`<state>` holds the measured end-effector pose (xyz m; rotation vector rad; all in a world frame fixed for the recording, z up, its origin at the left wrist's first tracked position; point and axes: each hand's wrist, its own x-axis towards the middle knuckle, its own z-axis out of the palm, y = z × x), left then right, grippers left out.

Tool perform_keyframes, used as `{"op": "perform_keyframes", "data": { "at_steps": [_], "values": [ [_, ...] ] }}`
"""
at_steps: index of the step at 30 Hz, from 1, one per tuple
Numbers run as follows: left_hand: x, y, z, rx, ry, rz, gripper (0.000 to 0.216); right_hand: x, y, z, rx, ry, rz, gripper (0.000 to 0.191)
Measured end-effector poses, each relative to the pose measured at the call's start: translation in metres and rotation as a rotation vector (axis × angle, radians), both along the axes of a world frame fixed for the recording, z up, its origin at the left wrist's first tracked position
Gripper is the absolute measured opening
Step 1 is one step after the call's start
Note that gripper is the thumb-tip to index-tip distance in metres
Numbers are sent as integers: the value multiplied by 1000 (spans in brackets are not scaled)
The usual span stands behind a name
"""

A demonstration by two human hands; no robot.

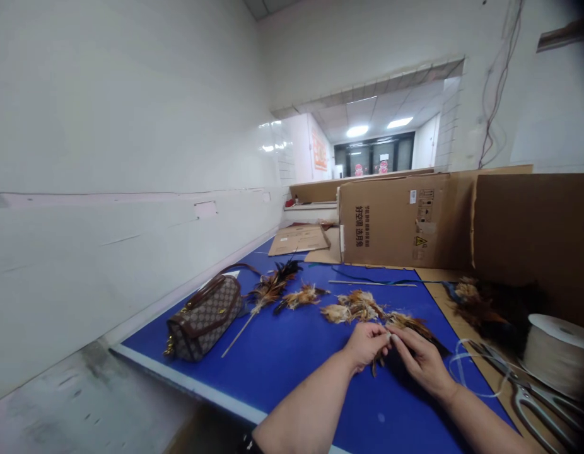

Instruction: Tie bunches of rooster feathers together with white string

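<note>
My left hand [366,344] and my right hand [420,359] meet over the blue table [282,359], fingers pinched together on a small bunch of brown feathers [405,323]. The dark ends of that bunch hang below the hands. More brown and orange feather bunches [353,308] lie just beyond my hands, and another one [301,296] lies further left. A feather duster on a thin stick [266,293] rests to the left of them.
A brown patterned handbag [204,318] sits at the table's left near the white wall. Cardboard boxes [396,221] stand at the back. On the right lie a heap of dark feathers [490,309], a spool of cream thread [559,353] and scissors [533,394].
</note>
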<state>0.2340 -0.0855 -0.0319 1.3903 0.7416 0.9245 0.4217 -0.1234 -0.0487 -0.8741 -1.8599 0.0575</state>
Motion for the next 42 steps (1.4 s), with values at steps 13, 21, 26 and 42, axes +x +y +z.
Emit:
{"op": "perform_keyframes", "data": {
  "at_steps": [13, 21, 26, 42],
  "values": [
    [5, 1, -7, 53, 121, 74, 18, -1, 0, 8, 22, 18, -53, 19],
    [1, 5, -5, -11, 64, -6, 40, -6, -5, 20, -30, 53, -28, 24],
    [-5, 4, 0, -73, 1, -80, 69, -3, -2, 19, -73, 67, -33, 27],
    [1, 10, -3, 79, 213, 104, 32, 12, 23, -15, -91, 57, -123, 32]
  ]
}}
